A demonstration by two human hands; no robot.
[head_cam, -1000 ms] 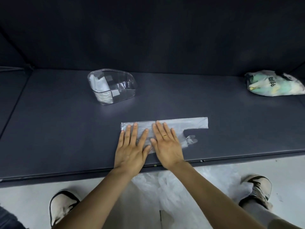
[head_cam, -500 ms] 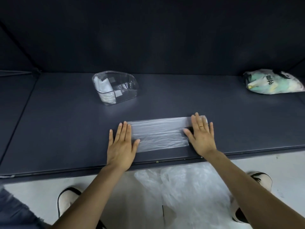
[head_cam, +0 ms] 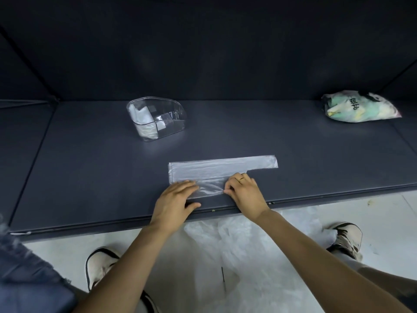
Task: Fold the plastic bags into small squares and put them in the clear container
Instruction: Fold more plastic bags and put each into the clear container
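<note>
Both hands point(head_cam: 176, 204) point(head_cam: 246, 195) moved inward — each grip pinching the plastic bag's point(head_cam: 216, 171) near edge.

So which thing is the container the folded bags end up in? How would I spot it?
Look at the dark table and go to its far left part, beyond the flat plastic bag under the person's hands. The clear container stands there, a see-through tub with white folded bags inside. Unlike the bulging printed bag at far right, it is rigid and transparent.
</note>
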